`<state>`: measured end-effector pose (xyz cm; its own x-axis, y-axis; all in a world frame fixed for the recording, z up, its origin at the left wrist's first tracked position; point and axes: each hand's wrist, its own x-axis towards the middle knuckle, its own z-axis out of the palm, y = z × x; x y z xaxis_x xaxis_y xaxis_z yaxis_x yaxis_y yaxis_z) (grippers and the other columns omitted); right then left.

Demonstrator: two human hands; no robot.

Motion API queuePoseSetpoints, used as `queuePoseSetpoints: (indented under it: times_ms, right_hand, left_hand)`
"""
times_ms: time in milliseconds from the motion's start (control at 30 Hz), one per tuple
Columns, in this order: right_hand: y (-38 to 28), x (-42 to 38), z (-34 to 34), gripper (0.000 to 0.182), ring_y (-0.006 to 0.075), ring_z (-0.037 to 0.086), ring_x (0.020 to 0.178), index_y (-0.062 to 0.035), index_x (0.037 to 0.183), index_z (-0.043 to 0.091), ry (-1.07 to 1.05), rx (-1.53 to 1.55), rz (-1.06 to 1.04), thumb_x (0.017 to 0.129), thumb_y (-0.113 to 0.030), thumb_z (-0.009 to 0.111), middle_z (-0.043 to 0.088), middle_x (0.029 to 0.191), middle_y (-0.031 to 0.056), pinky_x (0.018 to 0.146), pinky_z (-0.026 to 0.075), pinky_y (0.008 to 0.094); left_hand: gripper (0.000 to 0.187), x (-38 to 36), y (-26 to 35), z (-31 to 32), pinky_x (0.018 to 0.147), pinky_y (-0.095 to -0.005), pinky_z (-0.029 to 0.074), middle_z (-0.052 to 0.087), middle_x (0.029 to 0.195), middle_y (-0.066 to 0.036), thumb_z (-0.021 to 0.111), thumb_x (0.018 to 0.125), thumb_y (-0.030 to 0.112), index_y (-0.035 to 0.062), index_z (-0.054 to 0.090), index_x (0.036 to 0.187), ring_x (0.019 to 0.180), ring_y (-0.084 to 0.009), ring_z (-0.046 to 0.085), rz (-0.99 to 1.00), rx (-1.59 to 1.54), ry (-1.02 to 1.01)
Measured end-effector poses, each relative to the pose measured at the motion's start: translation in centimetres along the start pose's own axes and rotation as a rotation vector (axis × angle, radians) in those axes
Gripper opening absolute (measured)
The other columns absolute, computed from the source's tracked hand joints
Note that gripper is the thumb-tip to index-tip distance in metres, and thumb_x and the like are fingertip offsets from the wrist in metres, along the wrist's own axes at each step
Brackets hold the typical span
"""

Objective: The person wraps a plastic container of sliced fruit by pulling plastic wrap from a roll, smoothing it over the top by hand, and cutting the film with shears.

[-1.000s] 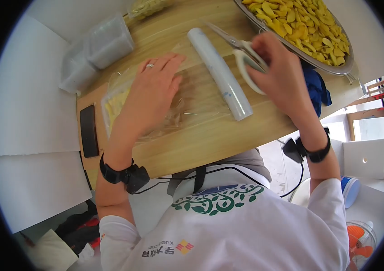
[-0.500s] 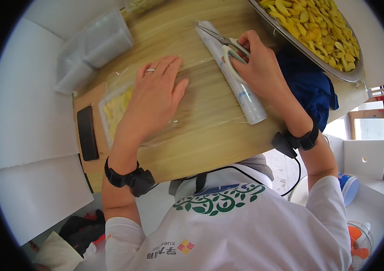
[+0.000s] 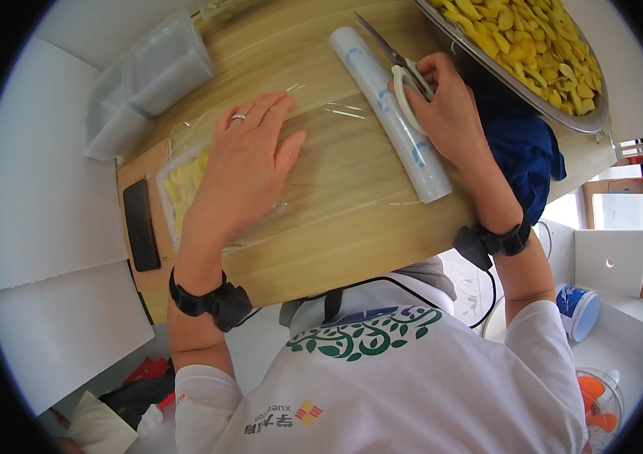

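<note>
My left hand (image 3: pixel 247 163) lies flat, fingers spread, on clear cling film (image 3: pixel 337 163) stretched over a tray of yellow slices (image 3: pixel 181 185) on the wooden table (image 3: pixel 321 242). My right hand (image 3: pixel 446 106) holds white-handled scissors (image 3: pixel 397 68), blades pointing away, and rests against the roll of cling film (image 3: pixel 393 113). The film runs from the roll to the tray under my left palm.
A big metal bowl of yellow slices (image 3: pixel 526 45) stands at the far right above a blue cloth (image 3: pixel 522 151). Stacked clear plastic containers (image 3: pixel 144 79) sit at the far left. A black phone (image 3: pixel 140 225) lies beside the tray. White boards (image 3: pixel 49 219) border the table's left.
The roll has shifted further right, pulling more film out. My right hand with the scissors moved from above the roll to its right side. My left hand stays pressed on the tray.
</note>
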<state>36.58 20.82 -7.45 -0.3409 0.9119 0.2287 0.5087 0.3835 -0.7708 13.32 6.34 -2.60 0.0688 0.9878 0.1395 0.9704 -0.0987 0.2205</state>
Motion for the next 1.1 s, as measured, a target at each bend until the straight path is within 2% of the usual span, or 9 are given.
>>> queuePoseSetpoints:
  times_ms: [367, 433, 533, 700, 767, 800, 867, 967, 1100]
  right_hand:
    - [0.7, 0.2, -0.2, 0.039, 0.0324, 0.068, 0.076, 0.0016, 0.110, 0.055, -0.008, 0.017, -0.014, 0.089, -0.025, 0.074, 0.070, 0.088, 0.0195, 0.073, 0.054, 0.0409]
    - [0.6, 0.2, -0.3, 0.039, 0.0312, 0.069, 0.077, 0.0020, 0.109, 0.057, -0.005, 0.013, -0.014, 0.089, -0.026, 0.074, 0.070, 0.089, 0.0189, 0.073, 0.054, 0.0403]
    - [0.6, 0.2, -0.4, 0.039, 0.0294, 0.068, 0.076, 0.0019, 0.111, 0.058, -0.004, -0.005, -0.025, 0.089, -0.026, 0.074, 0.070, 0.089, 0.0179, 0.073, 0.054, 0.0395]
    - [-0.2, -0.1, -1.2, 0.039, 0.0264, 0.067, 0.075, 0.0012, 0.110, 0.058, 0.008, -0.018, -0.053, 0.089, -0.026, 0.075, 0.070, 0.088, 0.0153, 0.073, 0.054, 0.0378]
    - [-0.5, -0.5, -1.4, 0.038, 0.0256, 0.066, 0.075, 0.0010, 0.110, 0.059, 0.006, -0.034, -0.054, 0.088, -0.026, 0.076, 0.069, 0.088, 0.0145, 0.073, 0.054, 0.0371]
    - [-0.4, -0.7, -1.6, 0.038, 0.0255, 0.067, 0.075, 0.0010, 0.109, 0.059, 0.023, -0.009, -0.076, 0.088, -0.025, 0.077, 0.070, 0.088, 0.0145, 0.073, 0.054, 0.0363]
    - [-0.6, -1.3, -2.1, 0.038, 0.0253, 0.067, 0.076, 0.0009, 0.109, 0.059, 0.039, 0.016, -0.096, 0.087, -0.025, 0.078, 0.070, 0.088, 0.0146, 0.073, 0.054, 0.0355]
    - [-1.6, -3.2, -3.7, 0.038, 0.0208, 0.067, 0.078, 0.0011, 0.109, 0.059, 0.005, 0.036, -0.081, 0.087, -0.022, 0.079, 0.070, 0.088, 0.0114, 0.073, 0.054, 0.0328]
    - [-3.5, -6.7, -6.8, 0.032, 0.0128, 0.066, 0.077, 0.0024, 0.106, 0.059, -0.224, 0.437, 0.123, 0.088, -0.015, 0.079, 0.068, 0.086, 0.0073, 0.070, 0.052, 0.0244]
  left_hand:
    - [0.048, -0.1, -0.1, -1.0, 0.116, -0.0445, 0.028, 0.059, 0.138, -0.018, 0.050, 0.106, 0.034, 0.0029, 0.051, 0.143, 0.130, -0.0355, 0.050, -0.072, -0.134, -0.020]
    - [0.047, -0.4, 0.6, -1.6, 0.113, -0.0482, 0.034, 0.060, 0.134, -0.020, 0.056, 0.102, 0.029, -0.0032, 0.053, 0.136, 0.124, -0.0381, 0.054, 0.015, -0.070, 0.135]
    - [0.044, -1.6, 3.0, -1.3, 0.109, -0.0488, 0.038, 0.062, 0.130, -0.020, 0.060, 0.100, 0.026, -0.0003, 0.055, 0.135, 0.124, -0.0383, 0.054, 0.135, -0.100, 0.215]
    - [0.037, -5.7, 7.9, 0.0, 0.094, -0.0380, 0.052, 0.067, 0.123, -0.016, 0.065, 0.096, 0.010, 0.0000, 0.060, 0.132, 0.110, -0.0319, 0.065, 0.196, -0.496, -0.046]
    - [0.032, -6.7, 8.4, 0.7, 0.087, -0.0338, 0.055, 0.070, 0.113, -0.013, 0.062, 0.100, 0.010, 0.0000, 0.062, 0.130, 0.098, -0.0233, 0.069, -0.044, -1.001, -0.483]
    - [0.032, -7.4, 8.4, 1.5, 0.087, -0.0338, 0.055, 0.070, 0.113, -0.013, 0.062, 0.100, 0.010, 0.0000, 0.062, 0.130, 0.098, -0.0233, 0.069, -0.047, -1.003, -0.484]
    - [0.031, -8.4, 8.3, 3.0, 0.078, -0.0291, 0.056, 0.069, 0.108, -0.012, 0.058, 0.103, 0.010, -0.0017, 0.060, 0.131, 0.088, -0.0159, 0.068, -0.309, -1.304, -0.618]
    - [0.035, -8.5, 7.7, 3.0, 0.071, -0.0264, 0.055, 0.069, 0.108, -0.014, 0.056, 0.105, 0.013, -0.0030, 0.056, 0.136, 0.082, -0.0151, 0.068, -0.521, -1.557, -0.568]
    - [0.041, -9.1, 7.4, 4.0, 0.066, -0.0256, 0.053, 0.069, 0.108, -0.015, 0.055, 0.106, 0.015, -0.0024, 0.050, 0.143, 0.079, -0.0149, 0.067, -0.725, -1.906, -0.458]
